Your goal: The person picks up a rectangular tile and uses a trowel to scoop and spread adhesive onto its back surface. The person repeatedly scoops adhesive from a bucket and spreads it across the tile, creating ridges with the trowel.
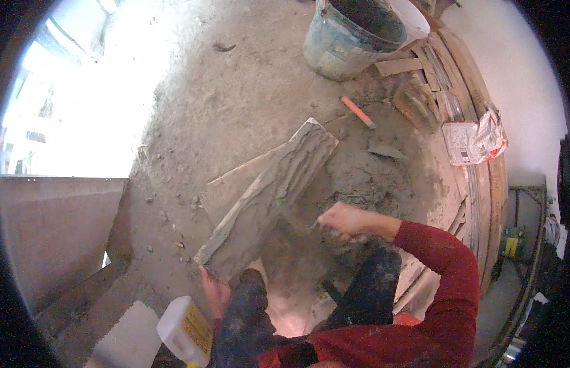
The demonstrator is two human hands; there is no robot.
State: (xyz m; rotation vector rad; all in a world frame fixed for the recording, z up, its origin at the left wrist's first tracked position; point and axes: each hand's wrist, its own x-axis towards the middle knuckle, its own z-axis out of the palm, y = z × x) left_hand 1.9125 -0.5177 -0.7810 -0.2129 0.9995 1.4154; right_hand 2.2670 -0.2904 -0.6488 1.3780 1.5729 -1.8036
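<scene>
A long narrow slab (220,242) lies slantwise before me, its top coated with ridged grey mortar (269,184). At its near end my left hand (216,292) grips the edge, thumb along the side. My right hand (347,221) is closed beside the slab's right side, over the wet mortar heap (374,184); motion blur hides what is in its fingers. Beyond that hand, a grey blade-like piece (387,150) rests on the heap. An orange-red handle (357,111) lies at the heap's far edge. Under the slab, a flat pale board (236,173) sticks out to the left.
A dirty blue-grey bucket (340,46) stands far ahead, with a white bucket (414,21) behind it. Wooden planks (475,80) line the right wall, with a crumpled bag (475,140) on them. A white jug (181,325) is near my left leg; a brown panel (61,230) stands at left.
</scene>
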